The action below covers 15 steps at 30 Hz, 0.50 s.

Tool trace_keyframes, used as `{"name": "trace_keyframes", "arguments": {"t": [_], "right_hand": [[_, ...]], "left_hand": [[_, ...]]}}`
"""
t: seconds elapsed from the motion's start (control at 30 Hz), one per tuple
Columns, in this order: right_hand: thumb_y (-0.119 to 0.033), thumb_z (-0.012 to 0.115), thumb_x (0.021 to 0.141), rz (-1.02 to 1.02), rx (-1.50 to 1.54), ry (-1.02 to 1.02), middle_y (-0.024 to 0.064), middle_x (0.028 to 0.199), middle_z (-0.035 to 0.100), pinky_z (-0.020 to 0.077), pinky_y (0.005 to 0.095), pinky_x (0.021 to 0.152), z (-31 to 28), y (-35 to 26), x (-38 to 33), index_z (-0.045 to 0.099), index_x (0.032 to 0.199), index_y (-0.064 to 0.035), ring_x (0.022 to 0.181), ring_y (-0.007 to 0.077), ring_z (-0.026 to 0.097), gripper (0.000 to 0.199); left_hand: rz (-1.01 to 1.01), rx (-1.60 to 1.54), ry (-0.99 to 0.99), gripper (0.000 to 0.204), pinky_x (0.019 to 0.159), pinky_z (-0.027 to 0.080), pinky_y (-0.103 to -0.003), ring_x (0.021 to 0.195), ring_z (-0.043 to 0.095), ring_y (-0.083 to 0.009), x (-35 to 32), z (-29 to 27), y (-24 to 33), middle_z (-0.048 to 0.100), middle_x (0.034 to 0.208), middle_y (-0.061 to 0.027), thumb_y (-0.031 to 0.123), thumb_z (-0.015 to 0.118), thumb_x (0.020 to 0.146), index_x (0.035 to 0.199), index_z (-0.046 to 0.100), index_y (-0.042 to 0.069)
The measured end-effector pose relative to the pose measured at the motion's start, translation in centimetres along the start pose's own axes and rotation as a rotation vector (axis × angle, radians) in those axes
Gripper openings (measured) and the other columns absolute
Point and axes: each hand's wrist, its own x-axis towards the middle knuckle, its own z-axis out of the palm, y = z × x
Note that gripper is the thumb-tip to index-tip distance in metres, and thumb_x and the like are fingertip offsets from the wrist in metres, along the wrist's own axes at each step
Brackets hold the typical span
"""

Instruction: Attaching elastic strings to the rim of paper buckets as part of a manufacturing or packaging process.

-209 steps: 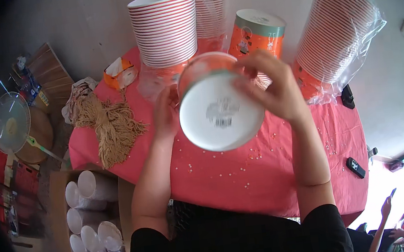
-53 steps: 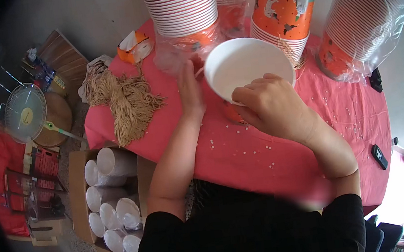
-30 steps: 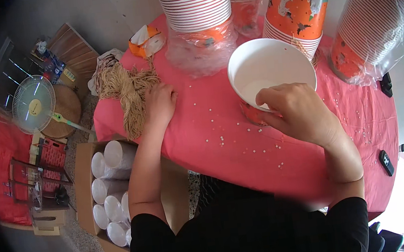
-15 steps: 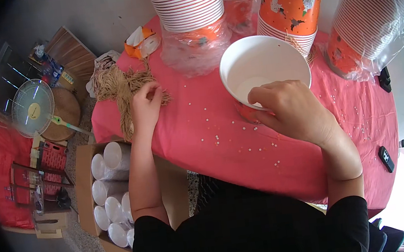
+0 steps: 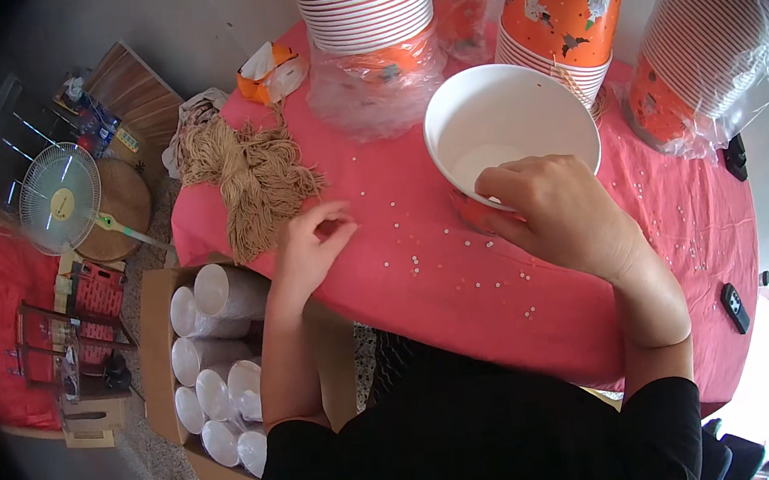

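Observation:
A white-lined paper bucket (image 5: pixel 508 117) with an orange outside stands tilted toward me on the pink-covered table. My right hand (image 5: pixel 557 216) is closed over its near rim, fingers curled inside and thumb outside. Left of the bucket, my left hand (image 5: pixel 310 253) hovers above the cloth, thumb and fingertips drawn nearly together. Anything thin between those fingertips is too small to make out. Just beyond that hand lies a heap of tan strings (image 5: pixel 259 183) at the table's left edge.
Behind the bucket stand tall bucket stacks: one in plastic (image 5: pixel 364 15), an upside-down orange one (image 5: pixel 562 6), and another wrapped one (image 5: pixel 708 42). Tiny white paper dots dot the pink tablecloth (image 5: pixel 391 296). A carton (image 5: pixel 166 360) of wrapped cups sits below left; a remote (image 5: pixel 736 307) lies far right.
My left hand has come off the string heap, moving right and toward me. My right hand keeps its hold on the bucket rim.

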Motion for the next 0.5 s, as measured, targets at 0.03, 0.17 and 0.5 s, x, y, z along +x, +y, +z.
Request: {"name": "trace_keyframes", "arguments": {"t": [0.03,0.17,0.5], "right_hand": [[-0.018,0.069,0.079,-0.001,-0.008,-0.003,0.0122,0.072,0.063,0.0511,0.0433,0.064,0.0,0.0,0.0,0.054,0.083,-0.0050,0.072,0.0318,0.065,0.020],[-0.018,0.069,0.079,-0.009,0.001,0.001,0.0118,0.073,0.062,0.0510,0.0432,0.064,0.2,0.2,0.1,0.054,0.082,-0.0051,0.073,0.0315,0.065,0.020],[-0.020,0.068,0.080,-0.005,-0.065,-0.013,0.0105,0.073,0.063,0.0518,0.0425,0.064,0.6,0.2,0.1,0.054,0.083,-0.0062,0.073,0.0301,0.066,0.020]], "left_hand": [[0.002,-0.010,0.067,0.021,0.072,0.051,-0.027,0.081,0.067,-0.0156,0.0,-0.3,0.2,0.071,0.092,-0.0114,0.005,0.069,0.084,0.104,0.067,-0.001],[0.022,0.100,0.274,0.015,0.069,0.050,-0.029,0.080,0.066,-0.0170,2.1,-2.8,0.6,0.069,0.093,-0.0123,0.006,0.066,0.086,0.099,0.066,-0.001],[0.212,0.754,0.306,0.010,0.081,0.049,-0.042,0.091,0.062,-0.0332,10.9,-5.4,-2.1,0.063,0.091,-0.0147,0.007,0.064,0.082,0.090,0.067,0.002]]}}
